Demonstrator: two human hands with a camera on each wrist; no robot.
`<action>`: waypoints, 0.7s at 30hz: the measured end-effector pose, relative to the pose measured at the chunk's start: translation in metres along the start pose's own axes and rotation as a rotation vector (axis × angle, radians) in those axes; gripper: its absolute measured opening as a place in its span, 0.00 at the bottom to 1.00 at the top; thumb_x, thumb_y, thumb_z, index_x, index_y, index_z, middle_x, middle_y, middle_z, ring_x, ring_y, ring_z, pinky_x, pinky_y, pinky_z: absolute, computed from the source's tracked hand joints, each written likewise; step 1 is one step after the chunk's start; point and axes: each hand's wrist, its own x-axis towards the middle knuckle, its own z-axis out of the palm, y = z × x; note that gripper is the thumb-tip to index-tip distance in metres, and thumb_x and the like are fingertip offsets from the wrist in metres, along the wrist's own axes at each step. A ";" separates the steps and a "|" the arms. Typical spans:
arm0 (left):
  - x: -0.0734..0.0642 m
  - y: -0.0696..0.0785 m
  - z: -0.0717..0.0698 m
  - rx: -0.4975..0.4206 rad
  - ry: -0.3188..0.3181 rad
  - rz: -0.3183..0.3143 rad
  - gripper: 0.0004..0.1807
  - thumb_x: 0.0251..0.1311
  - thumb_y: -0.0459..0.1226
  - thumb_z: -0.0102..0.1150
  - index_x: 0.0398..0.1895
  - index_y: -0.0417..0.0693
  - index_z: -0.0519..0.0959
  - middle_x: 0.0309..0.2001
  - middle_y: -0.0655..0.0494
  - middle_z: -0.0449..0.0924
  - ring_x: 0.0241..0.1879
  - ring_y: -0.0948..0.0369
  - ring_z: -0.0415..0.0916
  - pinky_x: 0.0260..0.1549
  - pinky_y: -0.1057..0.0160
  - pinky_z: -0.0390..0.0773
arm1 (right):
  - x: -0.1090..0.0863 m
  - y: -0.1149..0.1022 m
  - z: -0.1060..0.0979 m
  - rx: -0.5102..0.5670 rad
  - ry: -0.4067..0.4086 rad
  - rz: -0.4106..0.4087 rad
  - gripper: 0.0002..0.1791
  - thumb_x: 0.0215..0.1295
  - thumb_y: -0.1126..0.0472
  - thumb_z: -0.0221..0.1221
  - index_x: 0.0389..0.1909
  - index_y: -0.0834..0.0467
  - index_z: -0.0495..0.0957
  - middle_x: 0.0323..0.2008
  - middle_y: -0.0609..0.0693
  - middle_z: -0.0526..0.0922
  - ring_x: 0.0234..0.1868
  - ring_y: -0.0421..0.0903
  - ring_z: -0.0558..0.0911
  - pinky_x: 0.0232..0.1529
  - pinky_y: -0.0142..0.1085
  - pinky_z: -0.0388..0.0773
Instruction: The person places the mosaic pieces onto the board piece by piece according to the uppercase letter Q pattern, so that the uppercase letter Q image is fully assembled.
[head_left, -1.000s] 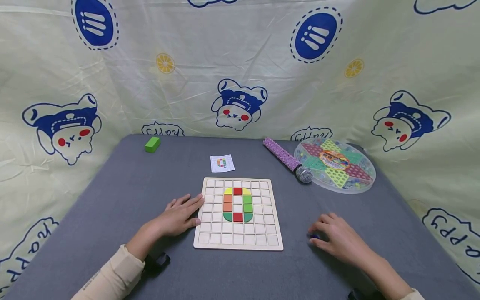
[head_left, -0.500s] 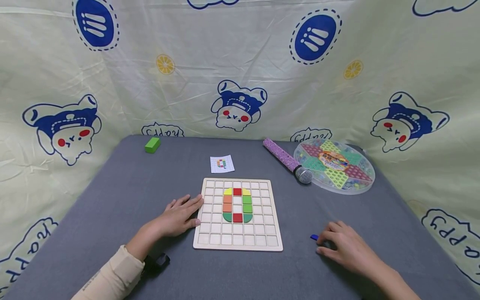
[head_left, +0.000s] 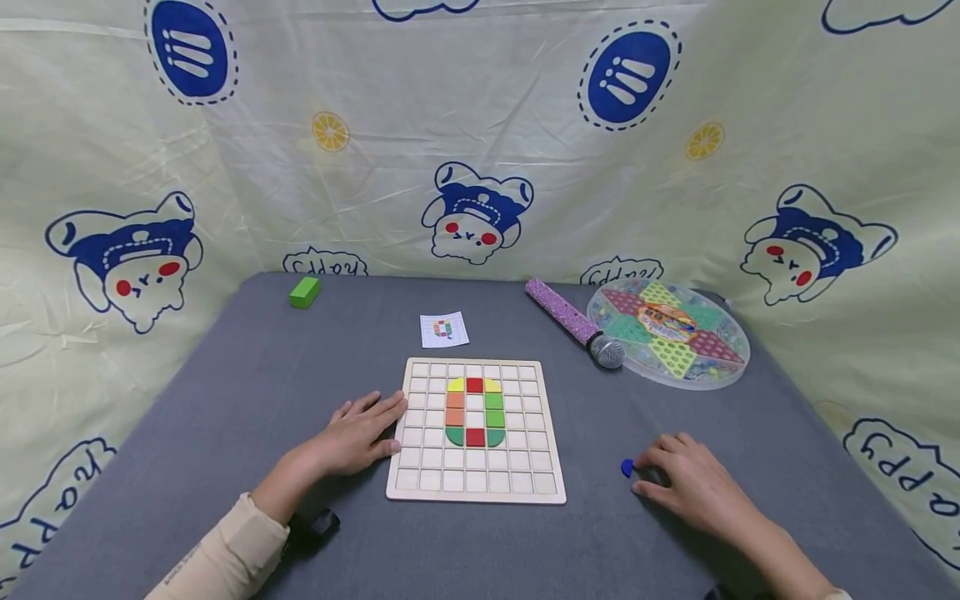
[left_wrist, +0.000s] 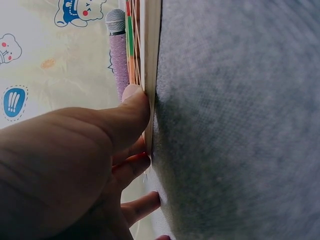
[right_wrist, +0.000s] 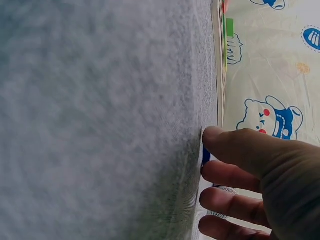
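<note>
My left hand (head_left: pixel 352 433) rests at the left edge of a square wooden grid board (head_left: pixel 426 487), fingers extended and touching its rim. In the left wrist view, the thumb (left_wrist: pixel 135 112) lies against the board's edge. Red, orange, yellow and green tiles form a ring on the grid; a red tile (head_left: pixel 475 437) closes its near side. Right of the board, my right hand (head_left: pixel 693 483) pinches a small blue tile (head_left: pixel 627 468) with a curved edge, low over the cloth. In the right wrist view, the blue tile (right_wrist: pixel 206 155) shows between thumb and forefinger, partly hidden.
Behind the board lies a small card (head_left: pixel 444 331) printed with a coloured tile pattern. A green block (head_left: pixel 304 292) sits far left. At the back right, a purple glittery microphone (head_left: pixel 562 312) lies beside a round clear Chinese checkers box (head_left: pixel 720 367).
My right hand has shifted slightly right, and the blue tile, mostly covered at first, now shows its curved face at the fingertips. The left hand and board have stayed in place.
</note>
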 end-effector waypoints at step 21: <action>-0.001 -0.001 0.000 -0.002 0.001 0.012 0.35 0.66 0.45 0.51 0.73 0.47 0.54 0.74 0.49 0.52 0.73 0.41 0.44 0.65 0.32 0.43 | 0.001 0.001 0.002 -0.027 0.008 -0.028 0.15 0.47 0.50 0.71 0.38 0.48 0.83 0.31 0.40 0.74 0.33 0.39 0.68 0.31 0.34 0.63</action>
